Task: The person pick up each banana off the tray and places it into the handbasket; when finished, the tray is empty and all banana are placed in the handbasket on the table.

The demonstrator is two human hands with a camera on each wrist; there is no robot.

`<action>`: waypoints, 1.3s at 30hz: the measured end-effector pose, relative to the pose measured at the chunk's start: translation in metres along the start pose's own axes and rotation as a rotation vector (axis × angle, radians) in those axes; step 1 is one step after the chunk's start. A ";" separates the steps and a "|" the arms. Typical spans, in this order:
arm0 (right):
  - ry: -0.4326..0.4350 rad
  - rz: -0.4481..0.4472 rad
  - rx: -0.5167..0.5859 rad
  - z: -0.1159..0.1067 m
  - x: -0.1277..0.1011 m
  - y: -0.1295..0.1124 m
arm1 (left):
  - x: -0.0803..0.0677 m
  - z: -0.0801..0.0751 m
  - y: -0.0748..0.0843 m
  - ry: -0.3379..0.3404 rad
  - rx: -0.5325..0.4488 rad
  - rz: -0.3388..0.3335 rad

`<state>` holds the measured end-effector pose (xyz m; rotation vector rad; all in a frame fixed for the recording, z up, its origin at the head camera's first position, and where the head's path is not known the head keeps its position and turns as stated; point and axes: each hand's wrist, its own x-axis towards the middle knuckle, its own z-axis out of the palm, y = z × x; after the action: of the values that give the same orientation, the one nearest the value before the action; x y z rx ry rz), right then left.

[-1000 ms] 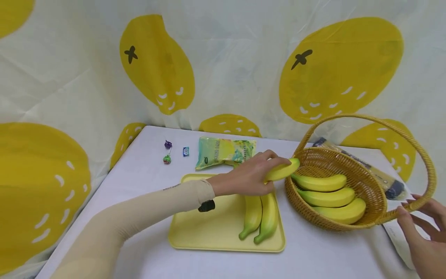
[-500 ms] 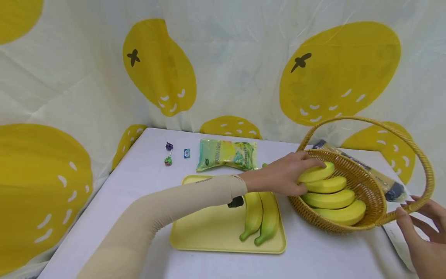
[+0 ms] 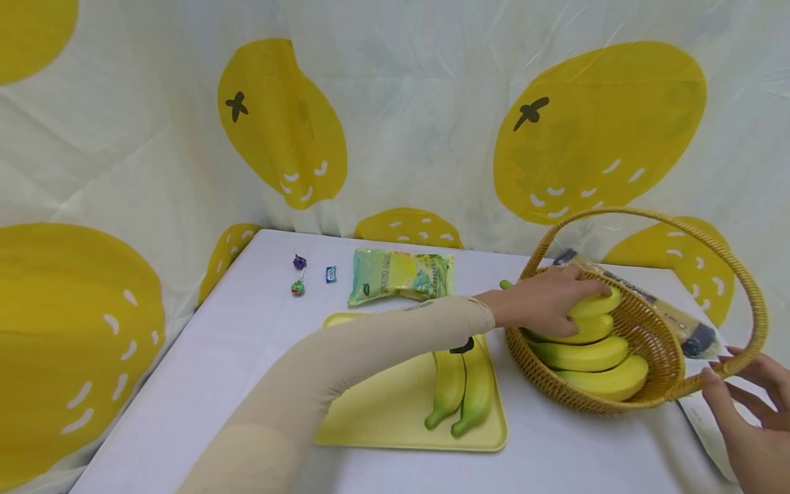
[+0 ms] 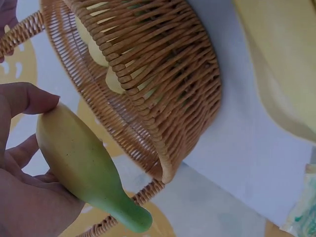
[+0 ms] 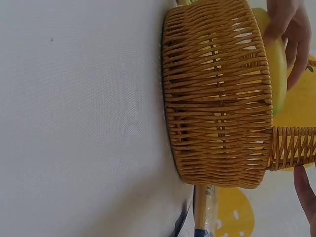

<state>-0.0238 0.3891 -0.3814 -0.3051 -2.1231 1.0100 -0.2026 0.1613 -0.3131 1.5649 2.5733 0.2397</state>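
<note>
Banana [image 3: 594,304] has travelled: a second ago it hung over the near corner of the tray beside the basket rim; half a second ago it was just inside the rim; now it sits at the far side of the basket [image 3: 642,329], on top of the row of bananas already lying there. Left hand [image 3: 543,302] came with it, arm stretched further across the tray. Fingers remain curled over the fruit's top, thumb below; left wrist view shows the banana [image 4: 84,165] lying in the palm, green stem end poking out past the wicker wall. Grip not let go.

Reading: the carry looks finished and the fruit appears to be resting on the pile, though I cannot tell whether its weight is on the stack or in the hand.

Right hand [image 3: 747,405] unmoved across all three frames, fingertips lightly touching the basket handle [image 3: 734,363] where it meets the rim, fingers fairly straight, not wrapped around it.

Three bananas [image 3: 586,357] lie below the new one in the basket. Two green-yellow bananas [image 3: 463,391] remain side by side on the yellow tray [image 3: 382,418]. Behind the tray: snack packet [image 3: 401,274], small wrapped sweets [image 3: 299,274]. A dark packet [image 3: 691,329] lies behind the basket. None of these shifted.
</note>
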 end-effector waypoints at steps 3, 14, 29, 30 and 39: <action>0.000 0.003 0.002 0.000 0.000 0.001 | 0.016 0.004 0.000 -0.041 -0.017 -0.029; -0.007 -0.051 0.031 -0.001 0.004 -0.004 | 0.047 0.006 0.001 -0.087 -0.011 -0.131; -0.018 -0.031 0.013 -0.002 0.004 -0.005 | 0.058 0.017 0.000 -0.200 0.085 -0.177; -0.016 -0.032 0.014 -0.002 0.004 -0.005 | 0.059 0.017 0.000 -0.197 0.086 -0.176; -0.005 -0.055 0.025 -0.001 0.007 -0.001 | 0.049 0.010 -0.004 -0.161 0.042 -0.116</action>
<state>-0.0277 0.3924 -0.3764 -0.2306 -2.1104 1.0053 -0.2266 0.2043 -0.3248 1.3802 2.5463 0.0468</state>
